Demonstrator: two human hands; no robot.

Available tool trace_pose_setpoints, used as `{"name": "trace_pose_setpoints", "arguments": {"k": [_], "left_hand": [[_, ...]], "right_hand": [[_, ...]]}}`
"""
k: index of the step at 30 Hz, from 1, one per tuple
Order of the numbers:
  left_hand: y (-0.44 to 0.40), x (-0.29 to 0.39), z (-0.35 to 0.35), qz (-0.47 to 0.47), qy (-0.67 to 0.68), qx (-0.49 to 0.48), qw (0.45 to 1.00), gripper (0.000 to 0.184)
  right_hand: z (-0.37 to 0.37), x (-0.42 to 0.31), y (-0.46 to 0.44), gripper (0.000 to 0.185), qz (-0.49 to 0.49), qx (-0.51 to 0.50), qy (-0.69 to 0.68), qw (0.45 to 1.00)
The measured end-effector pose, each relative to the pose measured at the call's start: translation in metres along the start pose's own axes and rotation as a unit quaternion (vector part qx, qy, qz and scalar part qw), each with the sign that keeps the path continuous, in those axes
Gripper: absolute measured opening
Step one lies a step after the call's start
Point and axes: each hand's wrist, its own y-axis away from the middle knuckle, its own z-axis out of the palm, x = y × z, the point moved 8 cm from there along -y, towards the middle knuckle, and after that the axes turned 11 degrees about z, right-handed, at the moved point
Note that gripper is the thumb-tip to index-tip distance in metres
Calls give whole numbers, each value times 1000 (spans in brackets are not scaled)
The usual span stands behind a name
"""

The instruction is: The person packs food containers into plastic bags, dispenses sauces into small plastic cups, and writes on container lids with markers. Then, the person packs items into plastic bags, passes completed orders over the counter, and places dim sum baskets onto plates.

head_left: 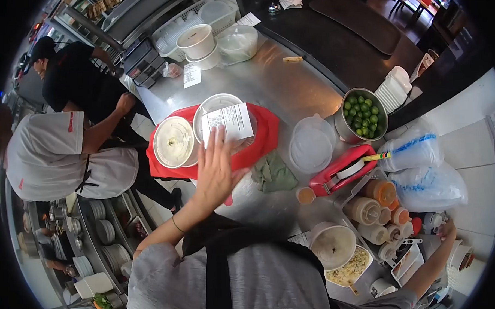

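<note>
Left fingers [219,145] extended, slightly spread, holding nothing; receipt [236,118] beneath them, lidded tub [173,132] leftward; right fingers [446,230]: hold unclear.

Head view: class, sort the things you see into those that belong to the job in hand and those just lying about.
Likely in the job, nearest the left hand:
receipt
lidded tubs
red bag

Seemingly just lying about:
limes
brown tray
green cloth
bell
</note>
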Motion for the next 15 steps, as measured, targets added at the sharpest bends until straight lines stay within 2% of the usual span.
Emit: {"name": "trace_pose_setpoints", "arguments": {"k": [1,3,6,7,8,9,10,11,12,13,15], "left_hand": [[5,-10,10,-8,-27,-38,999,72],[5,-17,22,2,-40,-41,998,75],[-5,-20,14,14,-53,-11,998,76],[-10,-18,7,19,-41,13,999,76],[-16,-9,3,33,-20,33,999,76],[-22,8,-7,71,36,66,995,75],[-28,29,-12,112,210,88,967,74],[-31,56,-16,167,336,73,924,75],[-31,82,-22,214,454,50,863,75],[-30,110,-33,277,496,36,822,71],[-16,149,-39,329,550,13,768,58]], "right_hand": [[-19,-1,6,45,-21,67,42,997],[-56,-13,22,42,-62,198,126,970],[-97,-24,77,39,-99,373,252,887],[-100,-50,152,44,-312,435,110,838],[-98,-64,214,48,-313,515,97,792],[-63,-102,309,51,-338,405,34,849],[-3,-134,418,50,-399,193,-305,843],[51,-170,516,50,-416,147,-316,840],[98,-197,566,48,-474,89,-263,836],[155,-221,627,45,-465,-119,-267,835],[243,-240,678,41,-583,-172,-216,764]]}}
